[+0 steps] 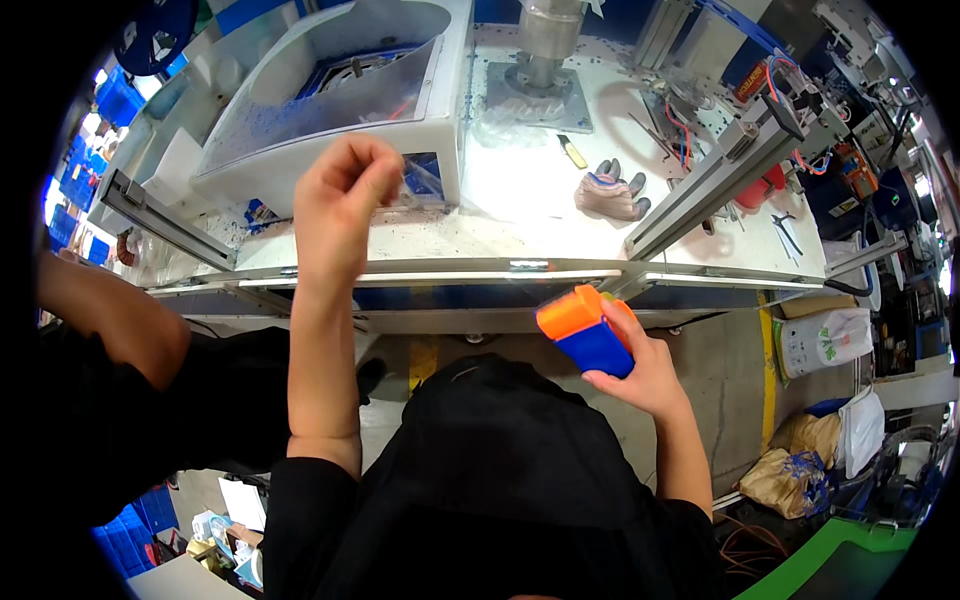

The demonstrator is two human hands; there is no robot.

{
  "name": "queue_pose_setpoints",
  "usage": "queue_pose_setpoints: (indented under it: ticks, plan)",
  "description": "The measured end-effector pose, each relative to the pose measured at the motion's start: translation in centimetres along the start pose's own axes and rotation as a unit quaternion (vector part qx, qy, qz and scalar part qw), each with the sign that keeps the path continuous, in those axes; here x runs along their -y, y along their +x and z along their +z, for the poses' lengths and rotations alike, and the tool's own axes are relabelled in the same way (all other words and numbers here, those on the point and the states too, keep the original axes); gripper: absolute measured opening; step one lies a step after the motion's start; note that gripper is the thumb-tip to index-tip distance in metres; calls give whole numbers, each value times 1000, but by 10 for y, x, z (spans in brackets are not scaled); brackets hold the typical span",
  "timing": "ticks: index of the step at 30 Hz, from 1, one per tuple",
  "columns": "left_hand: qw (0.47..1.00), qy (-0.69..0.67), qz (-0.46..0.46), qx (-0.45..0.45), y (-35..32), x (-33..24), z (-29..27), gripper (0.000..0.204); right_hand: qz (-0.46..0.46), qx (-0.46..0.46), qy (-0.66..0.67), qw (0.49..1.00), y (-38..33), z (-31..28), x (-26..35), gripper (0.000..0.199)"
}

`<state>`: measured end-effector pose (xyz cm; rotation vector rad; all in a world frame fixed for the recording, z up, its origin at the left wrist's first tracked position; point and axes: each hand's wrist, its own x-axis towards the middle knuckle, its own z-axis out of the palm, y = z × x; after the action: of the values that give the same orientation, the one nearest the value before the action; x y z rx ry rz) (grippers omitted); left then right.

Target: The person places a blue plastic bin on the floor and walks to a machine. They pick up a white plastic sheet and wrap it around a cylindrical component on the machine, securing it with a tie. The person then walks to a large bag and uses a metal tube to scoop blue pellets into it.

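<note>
My right hand (pixel 645 368) is wrapped round a blue-and-orange plastic block (pixel 590 330), held in front of the bench's front edge. The block has an orange top and a blue body; its exact kind does not show. My left hand (pixel 345 195) is raised before the white machine housing (pixel 440 140), slightly blurred. Its fingers are curled together, and whether they pinch anything is hidden. Beside those fingers a piece of clear film (pixel 422 180) shows against the housing's opening; I cannot tell if they touch.
On the white bench (pixel 520 225) lie a grey-and-white glove (pixel 612 192), a yellow-handled cutter (pixel 573 152) and a clear bag (pixel 515 122). A metal post (pixel 548 50) stands behind. An aluminium frame bar (pixel 700 185) slants on the right. Another person's arm (pixel 115 310) is close at left.
</note>
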<state>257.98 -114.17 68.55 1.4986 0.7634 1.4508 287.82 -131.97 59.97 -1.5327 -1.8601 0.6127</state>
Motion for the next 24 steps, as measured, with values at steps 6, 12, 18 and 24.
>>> queue_pose_setpoints:
  ticks: [6, 12, 18, 24]
  plan:
    - [999, 27, 21, 0, -3, 1, 0, 3, 44, -15, -29, 998, -5, -7, -8, 86]
    - [835, 296, 429, 176, -47, -56, 75, 16, 37, -99, -243, 964, 35, 8, 17, 86]
    - [816, 322, 479, 18, -32, -98, 76, 14, 10, -113, -345, 932, 116, 1, 17, 79]
    - [874, 262, 402, 74, 12, -125, 67, 14, 1, -140, -367, 920, 163, 9, -32, 66]
